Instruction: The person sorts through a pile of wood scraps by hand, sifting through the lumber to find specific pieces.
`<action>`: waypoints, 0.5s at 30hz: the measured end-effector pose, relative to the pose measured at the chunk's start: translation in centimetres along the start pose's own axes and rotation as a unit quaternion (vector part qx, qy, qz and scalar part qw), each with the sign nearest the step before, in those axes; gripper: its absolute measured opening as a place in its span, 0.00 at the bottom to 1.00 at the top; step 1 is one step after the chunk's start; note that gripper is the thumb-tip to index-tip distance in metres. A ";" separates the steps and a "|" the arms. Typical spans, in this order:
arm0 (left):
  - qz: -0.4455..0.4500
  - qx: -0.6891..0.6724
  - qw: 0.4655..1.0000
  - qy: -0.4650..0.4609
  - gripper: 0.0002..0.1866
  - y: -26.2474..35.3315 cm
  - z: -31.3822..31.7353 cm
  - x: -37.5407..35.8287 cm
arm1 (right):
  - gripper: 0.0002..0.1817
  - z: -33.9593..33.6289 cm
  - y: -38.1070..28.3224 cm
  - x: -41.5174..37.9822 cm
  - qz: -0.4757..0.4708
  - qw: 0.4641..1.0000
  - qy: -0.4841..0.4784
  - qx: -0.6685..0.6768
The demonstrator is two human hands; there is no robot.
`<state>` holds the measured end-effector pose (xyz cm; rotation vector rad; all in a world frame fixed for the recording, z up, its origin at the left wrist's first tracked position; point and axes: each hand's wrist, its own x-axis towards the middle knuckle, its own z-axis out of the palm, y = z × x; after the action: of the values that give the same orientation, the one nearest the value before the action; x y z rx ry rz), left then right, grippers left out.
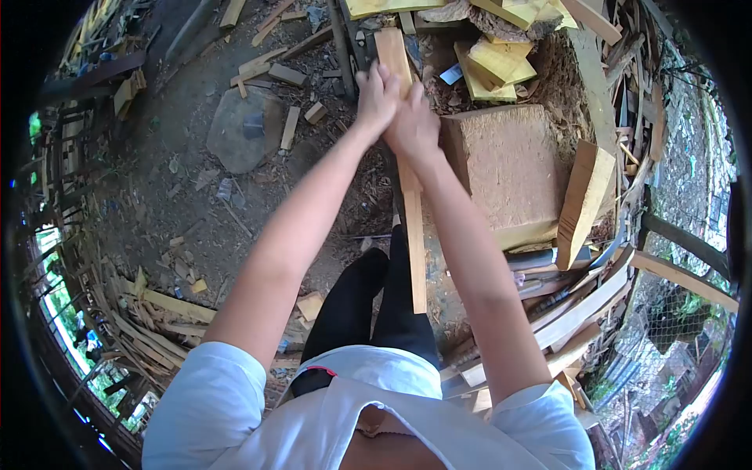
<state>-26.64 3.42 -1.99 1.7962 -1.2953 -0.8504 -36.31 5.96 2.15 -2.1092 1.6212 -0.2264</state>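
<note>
A long, narrow wooden plank (413,251) runs from the top centre down past my legs, its near end in front of my body. My right hand (413,129) is wrapped over the upper part of the plank with the fingers curled. Just to its left and slightly farther up, my left hand (378,100) is closed at the plank's left edge, touching or nearly touching my right hand. The palms and undersides of the fingers are hidden, so I cannot see whether anything small lies beneath them.
Right of the plank stands a large squared wood block (505,160), with yellowish offcuts (501,63) behind it. A wood piece (583,204) leans at the block's right side. Leftward, a flat stone-like slab (247,129) and scattered scraps lie on the dirt floor.
</note>
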 end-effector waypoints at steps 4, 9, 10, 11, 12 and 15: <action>-0.002 0.013 1.000 0.004 0.16 -0.1 0.2 5.1 | 0.27 -0.6 -0.2 4.8 0.037 0.999 -0.035 0.013; -0.008 0.041 0.999 0.020 0.18 0.6 0.7 0.0 | 0.30 -0.1 0.4 -0.4 0.017 1.000 -0.004 0.000; 0.013 0.047 0.999 0.010 0.20 -0.1 1.1 -2.9 | 0.31 1.5 1.4 -3.3 0.010 0.999 0.010 0.030; 0.034 0.052 0.998 0.001 0.22 -0.4 1.5 -6.3 | 0.32 2.6 2.3 -6.4 0.003 0.998 0.025 0.058; 0.025 0.026 0.999 -0.002 0.25 0.3 1.8 -10.3 | 0.33 1.8 2.3 -10.3 0.019 0.998 -0.020 0.056; -0.044 -0.007 0.997 -0.055 0.30 2.7 1.5 -21.6 | 0.34 1.1 2.6 -20.5 0.035 0.997 -0.058 -0.048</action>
<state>-34.89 23.28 1.46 1.8293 -1.2826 -1.0169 -44.08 25.18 3.02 -2.0887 1.6638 -0.0023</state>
